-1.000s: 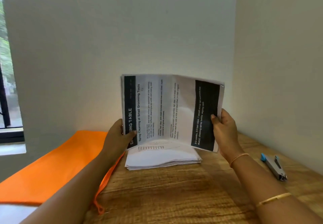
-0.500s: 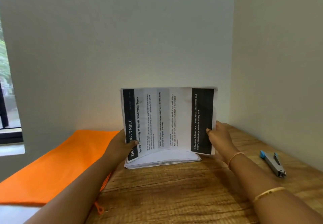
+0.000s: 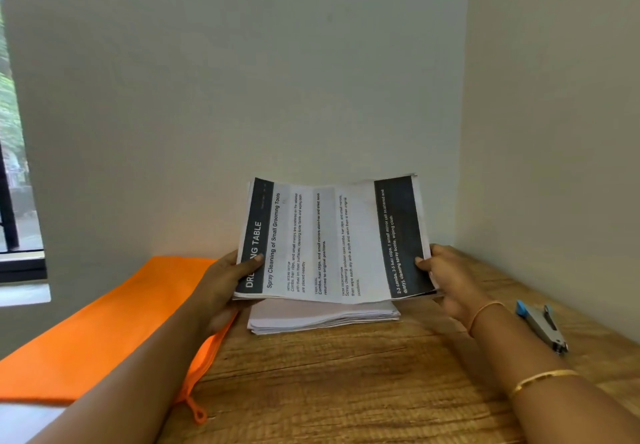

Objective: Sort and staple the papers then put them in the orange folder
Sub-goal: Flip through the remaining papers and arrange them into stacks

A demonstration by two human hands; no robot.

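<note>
The printed sheets hang just above the paper stack on the worktop, long axis left to right. The left hand and right hand pinch an end each in their fingers. The stapler lies nearer the right hand.

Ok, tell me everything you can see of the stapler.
The stapler is a slim grey metal tool with a blue cap at its far end. It lies on the wooden table, to the right of the right forearm and apart from it, its length running away from the camera. Only the table touches it.
</note>
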